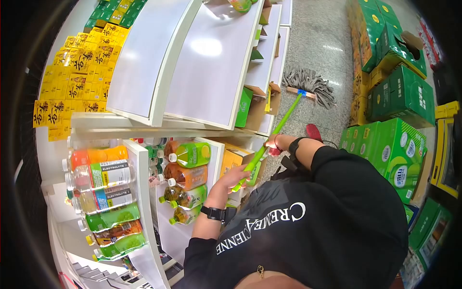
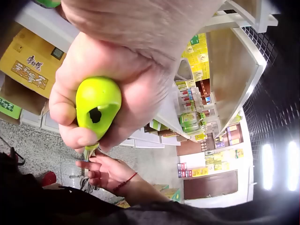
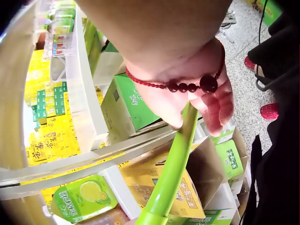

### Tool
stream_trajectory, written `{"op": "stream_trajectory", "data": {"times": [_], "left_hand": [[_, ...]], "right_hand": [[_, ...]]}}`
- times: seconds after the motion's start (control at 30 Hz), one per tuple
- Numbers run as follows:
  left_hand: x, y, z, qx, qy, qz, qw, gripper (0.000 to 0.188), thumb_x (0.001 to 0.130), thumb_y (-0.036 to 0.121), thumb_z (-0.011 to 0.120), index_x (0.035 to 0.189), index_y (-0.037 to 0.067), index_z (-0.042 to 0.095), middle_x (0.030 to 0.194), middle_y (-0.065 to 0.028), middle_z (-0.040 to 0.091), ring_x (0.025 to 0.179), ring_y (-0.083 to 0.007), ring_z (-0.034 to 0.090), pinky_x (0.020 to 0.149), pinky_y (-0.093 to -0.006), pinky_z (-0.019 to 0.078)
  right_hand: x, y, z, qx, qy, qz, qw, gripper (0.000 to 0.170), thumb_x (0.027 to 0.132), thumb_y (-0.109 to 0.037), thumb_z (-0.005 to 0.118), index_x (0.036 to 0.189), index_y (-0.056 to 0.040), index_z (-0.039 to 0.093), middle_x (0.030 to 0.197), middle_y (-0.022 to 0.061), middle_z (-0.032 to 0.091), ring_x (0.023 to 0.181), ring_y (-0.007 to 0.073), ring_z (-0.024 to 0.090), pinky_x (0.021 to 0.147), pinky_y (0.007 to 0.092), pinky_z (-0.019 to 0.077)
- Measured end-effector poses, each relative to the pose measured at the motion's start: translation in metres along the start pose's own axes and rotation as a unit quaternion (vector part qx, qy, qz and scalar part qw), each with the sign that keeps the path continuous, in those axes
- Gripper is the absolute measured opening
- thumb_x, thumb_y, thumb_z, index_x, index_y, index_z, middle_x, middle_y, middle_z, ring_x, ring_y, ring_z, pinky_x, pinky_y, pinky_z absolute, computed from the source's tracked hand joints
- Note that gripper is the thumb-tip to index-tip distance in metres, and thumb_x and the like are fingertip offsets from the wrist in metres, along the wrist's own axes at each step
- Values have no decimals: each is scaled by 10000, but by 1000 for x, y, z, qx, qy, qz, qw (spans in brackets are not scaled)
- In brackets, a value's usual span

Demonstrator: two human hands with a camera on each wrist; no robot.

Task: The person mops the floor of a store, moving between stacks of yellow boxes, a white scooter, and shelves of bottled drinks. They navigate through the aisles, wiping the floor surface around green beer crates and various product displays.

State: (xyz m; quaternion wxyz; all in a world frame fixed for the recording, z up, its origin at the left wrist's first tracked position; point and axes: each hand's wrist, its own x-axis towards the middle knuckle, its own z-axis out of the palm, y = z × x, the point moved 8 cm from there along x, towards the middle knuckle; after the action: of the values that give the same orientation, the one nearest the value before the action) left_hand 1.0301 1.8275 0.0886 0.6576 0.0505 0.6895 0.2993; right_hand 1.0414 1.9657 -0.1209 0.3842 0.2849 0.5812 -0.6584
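A mop's green handle [image 1: 288,115] runs from the grey mop head [image 1: 310,86] on the floor back to both hands. My left hand [image 1: 233,178] grips the handle's end, its fingers wrapped around the green end cap [image 2: 97,105] in the left wrist view. Farther along the handle is my right hand [image 1: 275,143], with the red bead bracelet [image 3: 187,88]. In the right wrist view the green handle [image 3: 171,173] passes between the right thumb and the loosely curled fingers. The mop strands lie spread on the floor.
White shelves [image 1: 211,53] stand at the left, with drink bottles [image 1: 108,176] on lower ones. Stacked green cartons [image 1: 399,94] line the right side. Speckled floor [image 1: 315,43] lies between them, and a red shoe [image 1: 314,132] shows near the right hand.
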Motion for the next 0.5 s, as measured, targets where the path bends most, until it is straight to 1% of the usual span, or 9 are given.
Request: {"op": "stream_trajectory", "data": {"times": [0.03, 0.07, 0.17, 0.2, 0.3, 0.33, 0.4, 0.47, 0.5], "left_hand": [[2, 9, 1, 8, 5, -4, 1000, 268, 833, 141, 497, 1085, 50, 490, 735, -35, 517, 501, -106, 476, 423, -219, 361], [10, 20, -1, 13, 3, -3, 1000, 268, 833, 141, 497, 1085, 50, 490, 735, -35, 517, 501, -106, 476, 423, -219, 361], [29, 46, 3, -4, -34, -3, 999, 271, 838, 139, 490, 1093, 47, 481, 733, -41, 513, 501, -105, 477, 432, -216, 378], [39, 57, 4, -3, -24, -6, 1000, 249, 843, 139, 483, 1073, 44, 483, 730, -45, 508, 499, -107, 476, 434, -217, 379], [76, 88, 10, -22, -14, 4, 1000, 177, 857, 144, 467, 994, 32, 481, 729, -54, 497, 485, -111, 464, 428, -221, 364], [89, 102, 13, -34, -12, 3, 999, 203, 850, 144, 471, 1023, 38, 476, 741, -58, 501, 480, -110, 463, 421, -224, 364], [122, 127, 22, -40, -26, 3, 999, 223, 847, 150, 472, 1050, 56, 472, 743, -51, 502, 471, -109, 459, 411, -228, 361], [145, 173, 42, -30, -18, 4, 999, 224, 849, 153, 469, 1054, 62, 466, 738, -46, 500, 469, -109, 457, 408, -230, 360], [155, 197, 51, -21, -7, 4, 1000, 225, 851, 155, 466, 1058, 68, 460, 733, -41, 497, 466, -110, 456, 404, -232, 359]], "right_hand": [[-5, -11, -6, -69, 0, -37, 997, 302, 848, -251, 484, 923, 29, 569, 772, 154, 627, 553, 253, 599, 473, 394, 507], [-11, -4, -19, 53, 21, 42, 997, 278, 852, -231, 471, 901, 23, 573, 732, 143, 627, 505, 237, 590, 424, 365, 493], [31, -6, -50, 19, 10, -21, 1000, 262, 853, -223, 464, 858, 15, 574, 708, 138, 627, 475, 230, 583, 394, 347, 482], [15, -9, -63, 70, 17, -9, 997, 247, 854, -208, 452, 857, 14, 561, 710, 136, 623, 489, 237, 591, 392, 355, 482], [20, -17, -113, 49, 32, -15, 998, 326, 889, -251, 388, 901, -13, 609, 801, 125, 649, 535, 229, 619, 421, 356, 486], [9, -17, -134, 100, 66, 24, 992, 324, 882, -241, 390, 870, -6, 613, 761, 127, 641, 499, 222, 604, 394, 347, 466], [13, -17, -177, 112, 77, 26, 990, 325, 878, -246, 398, 834, -4, 610, 712, 123, 628, 476, 218, 589, 378, 341, 451], [31, -12, -231, 90, 107, 50, 989, 340, 867, -256, 412, 717, -6, 587, 583, 107, 578, 423, 208, 543, 363, 330, 417], [32, -14, -258, 96, 106, 50, 989, 340, 867, -256, 412, 717, -6, 587, 583, 107, 578, 423, 208, 543, 363, 330, 417]]}}
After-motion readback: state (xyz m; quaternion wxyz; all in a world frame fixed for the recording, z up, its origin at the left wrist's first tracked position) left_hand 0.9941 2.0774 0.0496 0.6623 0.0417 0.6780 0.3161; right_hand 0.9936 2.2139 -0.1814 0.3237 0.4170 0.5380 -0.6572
